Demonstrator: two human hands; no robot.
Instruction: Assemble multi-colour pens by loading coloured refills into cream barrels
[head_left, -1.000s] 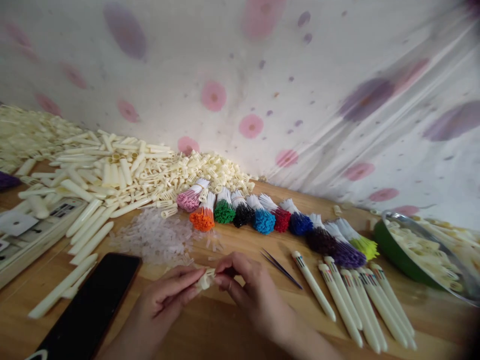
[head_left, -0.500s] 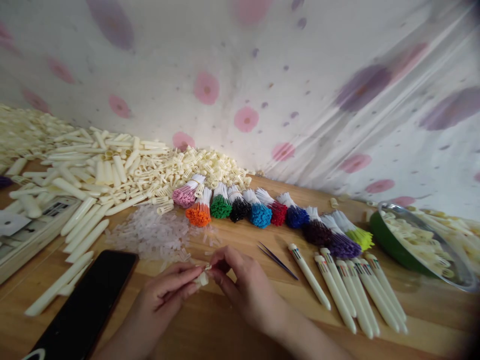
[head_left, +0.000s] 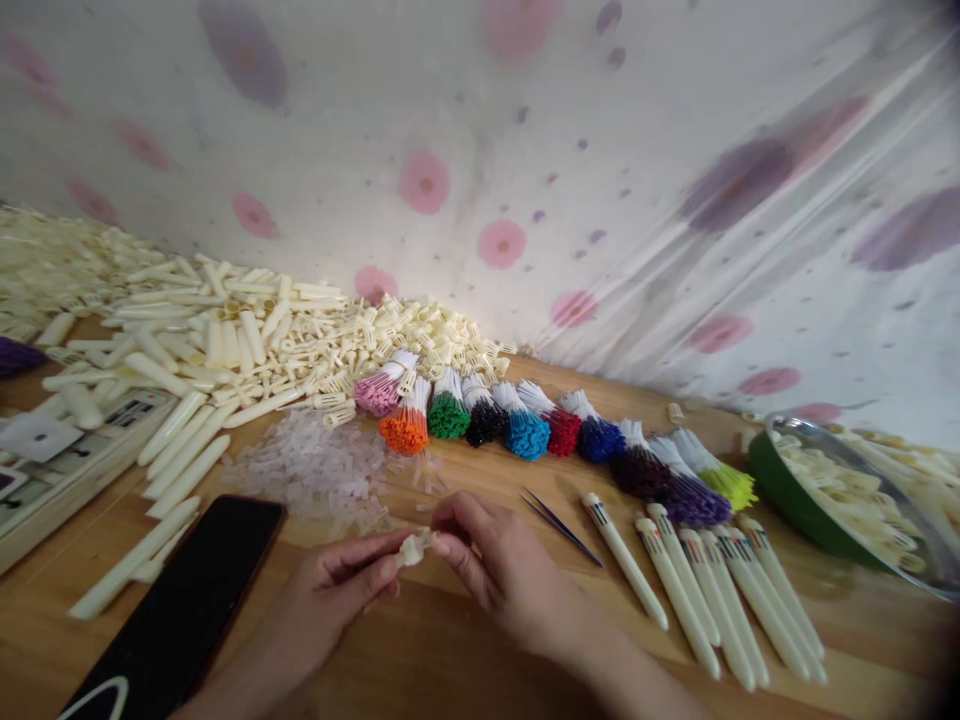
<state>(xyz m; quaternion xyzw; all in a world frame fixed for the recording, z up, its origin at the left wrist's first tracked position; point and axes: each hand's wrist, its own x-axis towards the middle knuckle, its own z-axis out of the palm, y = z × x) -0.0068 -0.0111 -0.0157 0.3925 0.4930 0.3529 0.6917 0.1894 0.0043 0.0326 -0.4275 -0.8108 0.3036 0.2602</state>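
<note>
Between my two hands is a small cream plastic pen part (head_left: pixel 412 550), held above the table in front of me. My left hand (head_left: pixel 341 590) is closed, pinching it between thumb and fingers. My right hand (head_left: pixel 499 560) is closed at the part's right end, thumb and index finger pressed together there; whether a second tiny piece sits between them I cannot make out. Just beyond my hands lies a heap of clear plastic pieces (head_left: pixel 307 465). Right of my right hand rest dark tweezers (head_left: pixel 562 528) and a white multicolour pen (head_left: pixel 626 562).
Bundled refills, including an orange bundle (head_left: pixel 405 428) and a blue bundle (head_left: pixel 526 430), form a row. Several more pens (head_left: pixel 739 610) lie at right, near a green bowl (head_left: pixel 795 497) of cream parts. A phone (head_left: pixel 187 590), white pen barrels (head_left: pixel 187 475) and a power strip (head_left: pixel 82 470) are left.
The cream part has turned in my fingers and shows more of its side. My left thumb has shifted along it, and the right fingers stay at its end. The view has swung slightly left.
</note>
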